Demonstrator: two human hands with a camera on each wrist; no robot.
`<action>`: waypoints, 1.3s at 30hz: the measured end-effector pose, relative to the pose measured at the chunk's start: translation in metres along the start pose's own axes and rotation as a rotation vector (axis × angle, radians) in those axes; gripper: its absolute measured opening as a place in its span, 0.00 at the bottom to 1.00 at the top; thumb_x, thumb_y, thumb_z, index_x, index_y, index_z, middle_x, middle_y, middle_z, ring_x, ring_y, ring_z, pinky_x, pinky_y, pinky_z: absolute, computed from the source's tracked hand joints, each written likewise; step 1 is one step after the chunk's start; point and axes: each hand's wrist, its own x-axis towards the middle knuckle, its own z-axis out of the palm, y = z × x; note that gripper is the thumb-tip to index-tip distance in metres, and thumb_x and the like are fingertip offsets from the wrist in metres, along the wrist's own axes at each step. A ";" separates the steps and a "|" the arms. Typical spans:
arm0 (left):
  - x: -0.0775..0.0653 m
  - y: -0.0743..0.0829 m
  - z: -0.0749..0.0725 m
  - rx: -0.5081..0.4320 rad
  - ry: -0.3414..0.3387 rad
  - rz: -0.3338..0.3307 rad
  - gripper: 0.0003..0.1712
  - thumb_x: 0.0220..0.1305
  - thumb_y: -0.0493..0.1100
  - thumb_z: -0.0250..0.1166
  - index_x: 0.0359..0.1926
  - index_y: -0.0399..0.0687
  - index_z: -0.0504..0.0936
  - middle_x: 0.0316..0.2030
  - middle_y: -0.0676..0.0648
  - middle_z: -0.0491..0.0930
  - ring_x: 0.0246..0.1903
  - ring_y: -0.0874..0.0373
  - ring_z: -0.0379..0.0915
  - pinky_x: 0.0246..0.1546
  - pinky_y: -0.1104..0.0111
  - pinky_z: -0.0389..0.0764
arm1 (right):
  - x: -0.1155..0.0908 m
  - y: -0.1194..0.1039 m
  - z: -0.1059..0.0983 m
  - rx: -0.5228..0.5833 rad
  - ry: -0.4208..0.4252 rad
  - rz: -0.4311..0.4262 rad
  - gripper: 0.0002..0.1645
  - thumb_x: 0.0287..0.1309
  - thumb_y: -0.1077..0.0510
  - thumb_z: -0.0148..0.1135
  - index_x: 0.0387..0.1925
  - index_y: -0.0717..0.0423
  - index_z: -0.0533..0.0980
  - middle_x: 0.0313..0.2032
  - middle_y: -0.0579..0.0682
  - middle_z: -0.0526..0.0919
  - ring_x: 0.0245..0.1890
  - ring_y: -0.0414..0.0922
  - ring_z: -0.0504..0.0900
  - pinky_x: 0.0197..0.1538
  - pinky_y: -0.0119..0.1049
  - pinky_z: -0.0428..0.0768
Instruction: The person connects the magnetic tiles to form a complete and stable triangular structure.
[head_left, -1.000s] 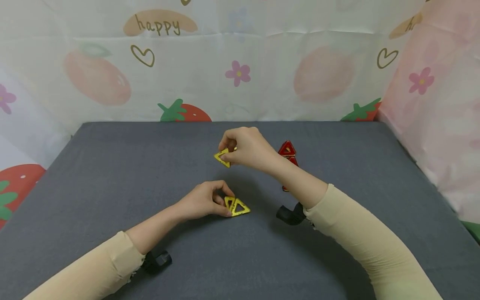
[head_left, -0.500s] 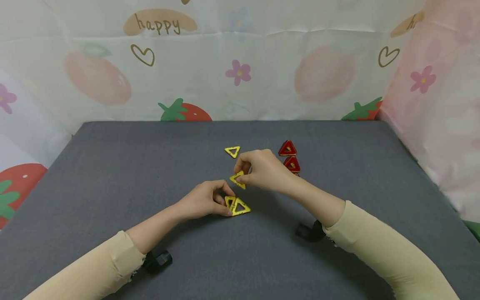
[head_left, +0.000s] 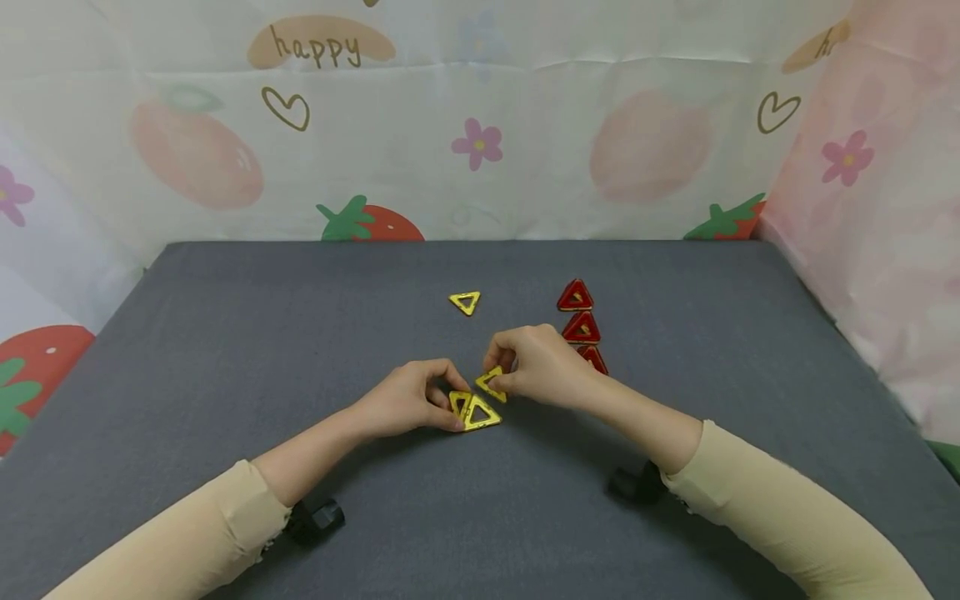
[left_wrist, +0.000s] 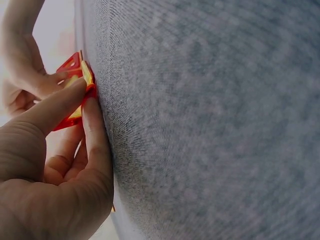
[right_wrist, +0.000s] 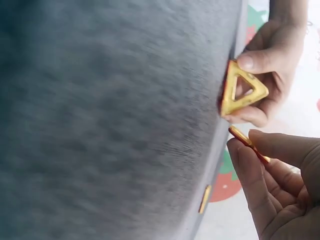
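Note:
My left hand (head_left: 408,402) holds two yellow triangular magnetic tiles (head_left: 483,425), joined at an edge, low over the table. In the right wrist view their yellow triangular face (right_wrist: 230,95) stands tilted up from the cloth, with a red side behind it. A third yellow triangular tile (head_left: 487,391) is pinched between thumb and fingers of my right hand (head_left: 543,364), just above and right of the joined pair. That pinched tile (right_wrist: 240,135) appears edge-on in the right wrist view, a small gap from the pair. Red and yellow tile parts (left_wrist: 70,62) show past my left fingertips.
Another yellow triangular tile (head_left: 465,295) lies alone farther back on the grey cloth-covered table (head_left: 300,317). Several red triangular tiles (head_left: 582,337) lie in a column behind my right wrist, partly hidden by it. A printed curtain (head_left: 540,92) hangs behind the table.
My right hand has brought its yellow tile toward me and slightly right, close to the joined pair. The lone yellow tile and more red tiles have come into view. My left hand stays put.

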 end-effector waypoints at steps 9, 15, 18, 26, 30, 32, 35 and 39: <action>0.001 0.001 0.000 0.018 0.005 0.001 0.21 0.54 0.37 0.75 0.48 0.45 0.79 0.33 0.45 0.88 0.31 0.64 0.82 0.33 0.71 0.80 | -0.003 0.005 0.006 -0.003 -0.008 0.002 0.06 0.54 0.59 0.72 0.34 0.51 0.83 0.26 0.44 0.86 0.19 0.34 0.78 0.27 0.29 0.78; 0.000 0.001 -0.001 0.012 0.003 0.007 0.21 0.54 0.37 0.75 0.49 0.42 0.79 0.34 0.42 0.88 0.31 0.64 0.82 0.34 0.71 0.79 | -0.003 0.004 0.007 -0.009 -0.022 -0.009 0.06 0.54 0.59 0.72 0.34 0.51 0.83 0.27 0.45 0.86 0.20 0.34 0.78 0.27 0.29 0.78; 0.000 0.001 0.000 0.011 0.004 0.011 0.21 0.54 0.37 0.75 0.48 0.41 0.79 0.34 0.42 0.88 0.31 0.64 0.82 0.34 0.72 0.79 | -0.003 0.003 0.009 -0.023 -0.029 -0.011 0.06 0.53 0.58 0.73 0.34 0.50 0.83 0.27 0.44 0.86 0.22 0.34 0.77 0.28 0.29 0.77; -0.001 0.002 0.000 0.023 0.019 -0.001 0.21 0.53 0.36 0.75 0.48 0.42 0.79 0.33 0.43 0.88 0.31 0.65 0.82 0.33 0.72 0.79 | -0.003 0.004 0.009 0.016 -0.078 -0.047 0.13 0.48 0.57 0.77 0.37 0.50 0.84 0.32 0.44 0.88 0.30 0.35 0.82 0.33 0.28 0.80; -0.001 0.003 0.001 0.030 0.024 -0.003 0.21 0.53 0.37 0.75 0.48 0.43 0.80 0.32 0.44 0.88 0.30 0.65 0.81 0.33 0.72 0.78 | -0.003 0.007 0.008 0.073 -0.127 -0.050 0.17 0.45 0.59 0.79 0.40 0.50 0.84 0.36 0.45 0.89 0.31 0.35 0.85 0.36 0.27 0.82; -0.001 0.003 0.000 0.034 0.026 -0.005 0.22 0.52 0.37 0.76 0.48 0.43 0.80 0.32 0.44 0.88 0.30 0.65 0.81 0.33 0.72 0.78 | -0.003 0.008 0.008 0.104 -0.152 -0.039 0.18 0.45 0.60 0.78 0.41 0.50 0.84 0.38 0.46 0.89 0.32 0.35 0.87 0.36 0.27 0.83; -0.002 0.004 0.001 0.045 0.030 0.000 0.22 0.53 0.37 0.76 0.49 0.44 0.80 0.32 0.44 0.88 0.30 0.65 0.81 0.33 0.72 0.79 | -0.003 0.008 0.008 0.142 -0.179 -0.021 0.20 0.45 0.61 0.78 0.43 0.51 0.84 0.42 0.47 0.89 0.32 0.36 0.88 0.36 0.28 0.83; -0.002 0.005 0.001 0.077 0.036 0.022 0.22 0.53 0.38 0.76 0.50 0.44 0.81 0.31 0.44 0.88 0.29 0.65 0.82 0.34 0.71 0.80 | -0.003 0.009 0.008 0.157 -0.192 -0.019 0.20 0.45 0.62 0.78 0.44 0.52 0.83 0.44 0.48 0.88 0.33 0.36 0.88 0.37 0.28 0.84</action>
